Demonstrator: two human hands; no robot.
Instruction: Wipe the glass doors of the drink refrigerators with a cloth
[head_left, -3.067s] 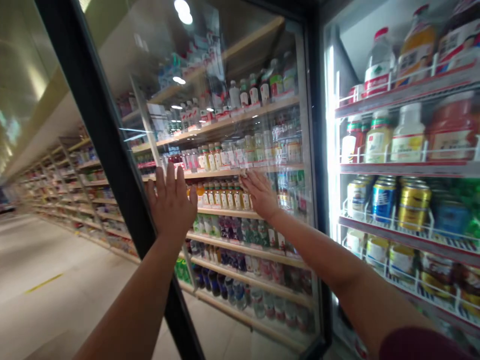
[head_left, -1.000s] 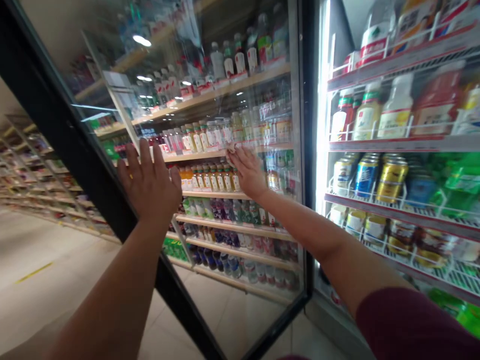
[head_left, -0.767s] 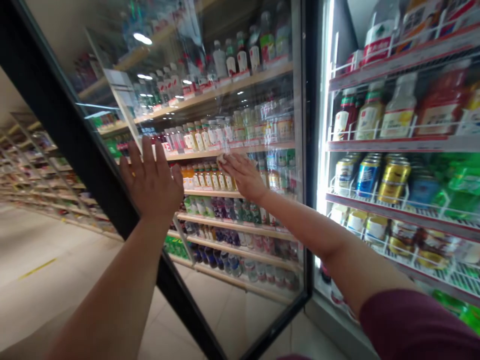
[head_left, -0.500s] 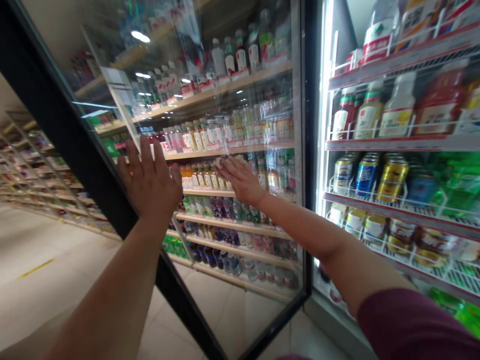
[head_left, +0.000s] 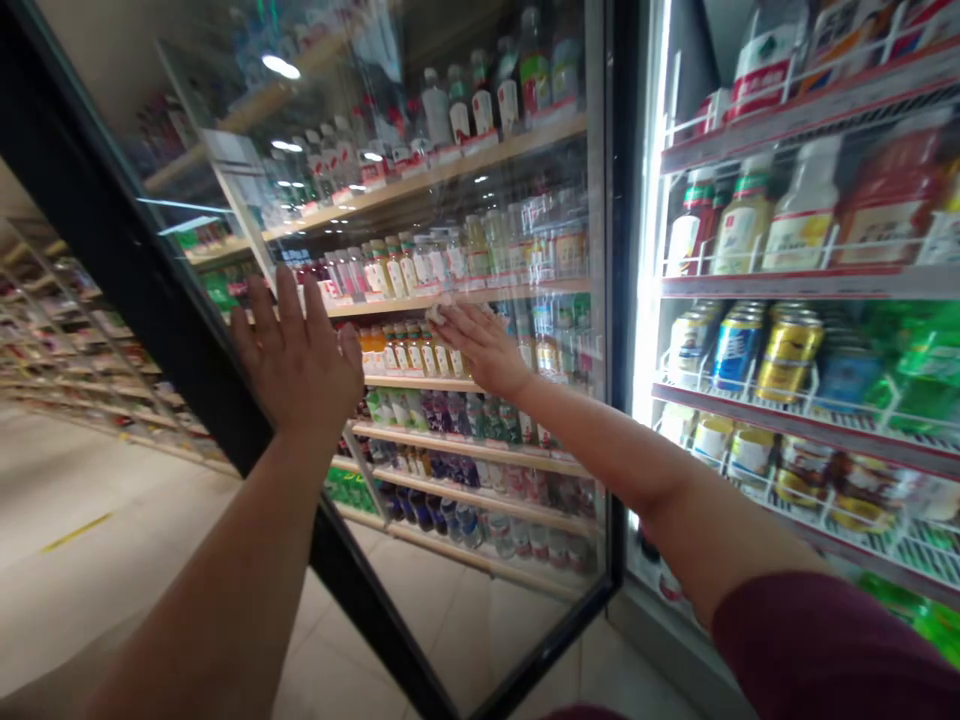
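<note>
Since one second earlier, the right hand (head_left: 484,347) and its pale cloth (head_left: 435,314) have shifted along the glass door (head_left: 487,615) toward the left hand (head_left: 300,365). Head view: right hand nearly flat, holding the cloth beneath it on the glass; left hand spread, gripping nothing, against the door beside its black frame (head_left: 135,275).

A glass door (head_left: 154,300) stands across the middle, near. The left hand (head_left: 300,360) is against its left side; the right hand (head_left: 480,345) is to the right, on the pane, with a cloth (head_left: 435,315) at its left end. Behind the door, shelving (head_left: 480,452) holds rows of bottles (head_left: 484,107). Right of the door is a cooler (head_left: 667,625), with drink bottles (head_left: 739,225) on its upper shelves in view and cans (head_left: 735,350) below. At far left, long racks (head_left: 75,370) stand along the floor (head_left: 75,560).
</note>
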